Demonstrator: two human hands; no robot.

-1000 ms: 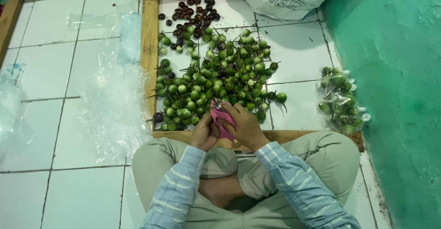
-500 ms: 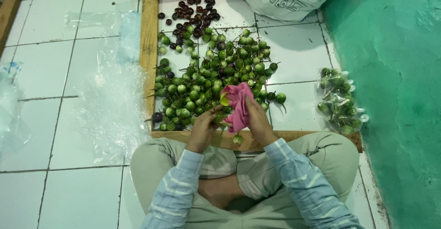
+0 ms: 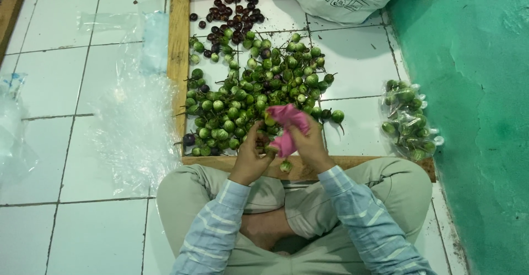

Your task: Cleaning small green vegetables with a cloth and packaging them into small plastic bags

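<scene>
Head view, looking straight down on a seated, cross-legged person in a striped blue shirt. Both hands meet at the near edge of the pile of small green round fruits (image 3: pixel 248 98), just above the wooden frame (image 3: pixel 179 60) that borders it on the white tiled floor (image 3: pixel 66 76).

Right hand (image 3: pixel 309 145): fingers closed around a pink cloth (image 3: pixel 287 127). Cloth bunched, long axis running from the palm up and away from the body, its top lying over the nearest fruits.

Left hand (image 3: pixel 250 156): fingers curled narrow, tips against the lower part of the cloth; whether they pinch a fruit there, cannot tell. Both hands equally near the cloth, left on its left side, right on its right.

One green fruit (image 3: pixel 285 166) sits on the frame just below the hands.

Dark purple fruits (image 3: pixel 234 13) lie at the far end of the pile. Clear plastic sheeting (image 3: pixel 135 115) lies left of the frame; a filled clear bag of fruits (image 3: pixel 410 120) rests well to the right, by the green wall (image 3: pixel 474 87).
</scene>
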